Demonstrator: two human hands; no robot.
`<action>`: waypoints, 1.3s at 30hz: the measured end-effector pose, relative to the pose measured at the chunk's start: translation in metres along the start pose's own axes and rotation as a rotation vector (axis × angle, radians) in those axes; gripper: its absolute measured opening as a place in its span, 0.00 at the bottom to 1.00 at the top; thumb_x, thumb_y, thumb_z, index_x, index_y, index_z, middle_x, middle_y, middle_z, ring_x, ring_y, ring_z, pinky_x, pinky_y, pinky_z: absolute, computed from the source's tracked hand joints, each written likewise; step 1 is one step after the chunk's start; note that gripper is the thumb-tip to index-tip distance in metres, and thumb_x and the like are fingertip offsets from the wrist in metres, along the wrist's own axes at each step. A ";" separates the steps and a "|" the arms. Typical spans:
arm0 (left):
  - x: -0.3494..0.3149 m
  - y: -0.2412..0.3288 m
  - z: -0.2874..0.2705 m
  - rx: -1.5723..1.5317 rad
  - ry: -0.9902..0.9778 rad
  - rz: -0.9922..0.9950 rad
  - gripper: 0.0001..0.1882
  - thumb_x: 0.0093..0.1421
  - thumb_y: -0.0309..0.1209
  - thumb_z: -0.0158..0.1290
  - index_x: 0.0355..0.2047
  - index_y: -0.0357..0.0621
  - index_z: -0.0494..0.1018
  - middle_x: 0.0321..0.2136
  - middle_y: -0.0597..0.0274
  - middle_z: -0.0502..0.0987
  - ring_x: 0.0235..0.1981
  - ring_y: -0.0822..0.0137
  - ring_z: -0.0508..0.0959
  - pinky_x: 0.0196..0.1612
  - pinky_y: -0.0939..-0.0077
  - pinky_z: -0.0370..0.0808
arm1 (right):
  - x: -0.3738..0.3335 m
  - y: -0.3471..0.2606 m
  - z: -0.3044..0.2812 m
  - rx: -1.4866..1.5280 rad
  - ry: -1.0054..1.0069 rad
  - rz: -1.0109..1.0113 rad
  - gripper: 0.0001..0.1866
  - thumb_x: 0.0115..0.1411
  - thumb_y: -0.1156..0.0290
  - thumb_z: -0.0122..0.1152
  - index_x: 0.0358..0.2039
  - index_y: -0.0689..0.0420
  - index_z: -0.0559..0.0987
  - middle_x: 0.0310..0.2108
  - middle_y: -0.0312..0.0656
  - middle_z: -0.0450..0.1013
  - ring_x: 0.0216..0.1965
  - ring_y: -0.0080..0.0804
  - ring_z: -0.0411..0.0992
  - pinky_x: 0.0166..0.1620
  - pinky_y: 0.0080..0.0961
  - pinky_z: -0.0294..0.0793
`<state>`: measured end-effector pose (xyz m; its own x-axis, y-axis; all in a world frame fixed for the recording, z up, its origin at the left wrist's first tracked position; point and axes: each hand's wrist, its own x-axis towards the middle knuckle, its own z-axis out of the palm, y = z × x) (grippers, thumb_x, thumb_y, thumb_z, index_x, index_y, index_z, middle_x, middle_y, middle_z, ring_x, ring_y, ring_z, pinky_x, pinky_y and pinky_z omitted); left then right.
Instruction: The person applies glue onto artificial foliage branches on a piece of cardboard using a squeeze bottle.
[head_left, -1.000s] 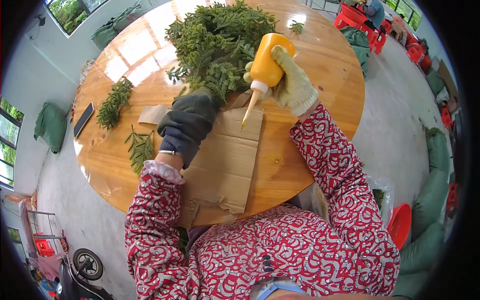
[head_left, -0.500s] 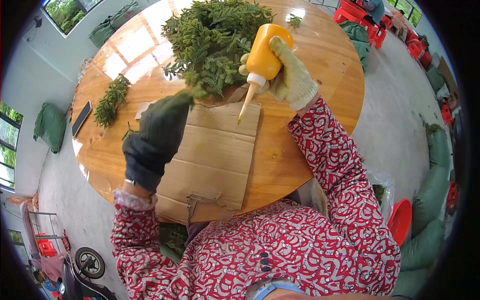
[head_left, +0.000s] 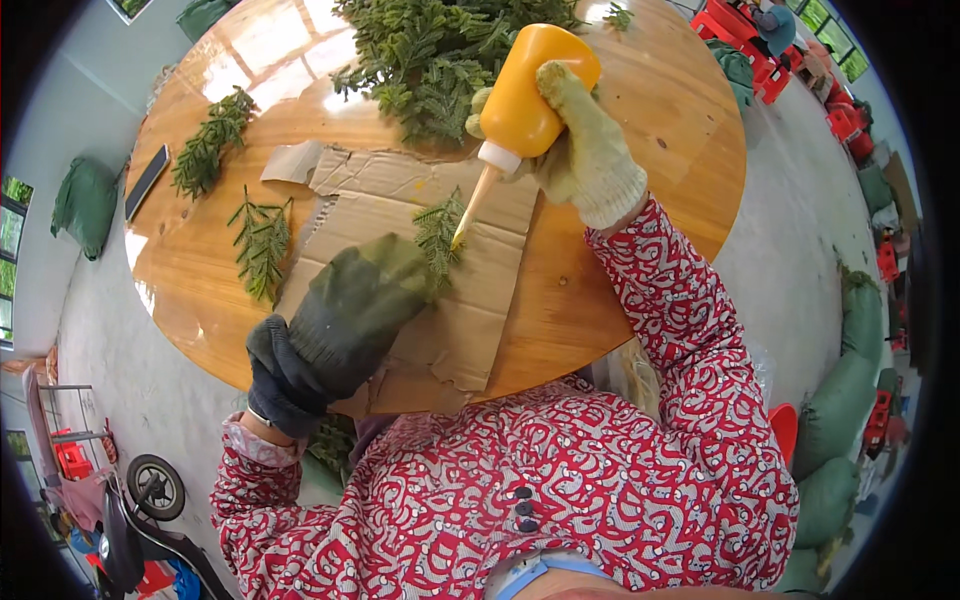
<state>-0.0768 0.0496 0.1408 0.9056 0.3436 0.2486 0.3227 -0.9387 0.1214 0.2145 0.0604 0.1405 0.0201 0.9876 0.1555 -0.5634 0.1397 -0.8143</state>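
My right hand [head_left: 590,150], in a pale knitted glove, is wrapped round a yellow squeeze bottle [head_left: 535,95] tilted nozzle-down. The bottle's long tip reaches a small green fir sprig [head_left: 438,238], whether touching it I cannot tell. My left hand [head_left: 365,300], in a dark glove and slightly blurred, is closed on the sprig's lower end. It holds the sprig over a torn piece of cardboard [head_left: 465,340] with a few yellow spots. To the left of the cardboard lies another fir sprig [head_left: 262,245].
A big heap of fir sprigs [head_left: 440,60] covers the far side of the round wooden table [head_left: 660,130]. At the left are a small bundle of sprigs [head_left: 212,145] and a phone [head_left: 148,183]. Green sacks [head_left: 840,410] line the floor at right; a scooter [head_left: 150,520] stands lower left.
My left hand has come back from the heap toward me, bringing a fir sprig over the cardboard. The bottle's tip is now at that sprig. The head view has shifted slightly.
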 end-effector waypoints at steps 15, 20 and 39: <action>0.018 0.032 0.003 -0.203 0.048 -0.445 0.15 0.50 0.23 0.57 0.40 0.39 0.74 0.40 0.48 0.74 0.45 0.44 0.73 0.48 0.58 0.70 | -0.003 0.004 0.002 -0.044 0.060 0.037 0.28 0.64 0.50 0.55 0.53 0.60 0.68 0.45 0.53 0.75 0.43 0.48 0.77 0.30 0.37 0.82; 0.022 0.021 0.025 -0.115 0.085 -0.314 0.11 0.42 0.26 0.59 0.28 0.42 0.72 0.28 0.50 0.70 0.32 0.44 0.70 0.35 0.52 0.68 | -0.008 0.000 0.013 0.034 0.057 -0.030 0.17 0.64 0.64 0.58 0.48 0.60 0.71 0.39 0.47 0.76 0.40 0.36 0.77 0.42 0.36 0.81; 0.008 0.020 0.030 -0.271 0.231 -0.261 0.15 0.45 0.27 0.60 0.36 0.43 0.75 0.37 0.48 0.74 0.42 0.44 0.72 0.48 0.51 0.69 | -0.006 -0.016 0.052 -0.032 -0.018 -0.067 0.23 0.56 0.64 0.65 0.48 0.63 0.71 0.40 0.52 0.74 0.37 0.41 0.76 0.33 0.37 0.81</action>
<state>-0.0552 0.0329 0.1161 0.7081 0.5945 0.3809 0.4208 -0.7886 0.4484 0.1805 0.0481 0.1815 0.0420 0.9745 0.2204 -0.5348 0.2082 -0.8189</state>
